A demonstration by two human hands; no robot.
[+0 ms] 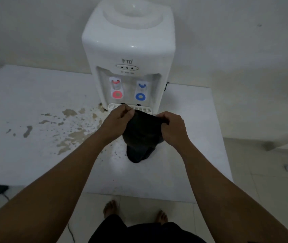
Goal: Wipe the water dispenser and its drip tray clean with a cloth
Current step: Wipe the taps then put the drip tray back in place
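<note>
A white tabletop water dispenser (129,48) stands at the back of a white counter (25,102), with a red tap (116,89) on the left and a blue tap (141,92) on the right. Its white slotted drip tray (143,108) juts out at the base, partly hidden by my hands. A dark cloth (140,135) hangs between my hands just in front of the tray, its lower end touching the counter. My left hand (117,120) pinches the cloth's upper left edge. My right hand (172,128) grips its upper right edge.
Brown stains and chipped patches (73,125) spread over the counter left of the dispenser. A black cord (166,85) leaves the dispenser's right side. A dark adapter with a cable (0,189) lies on the floor at the left. My bare feet (110,207) stand on pale tiles below.
</note>
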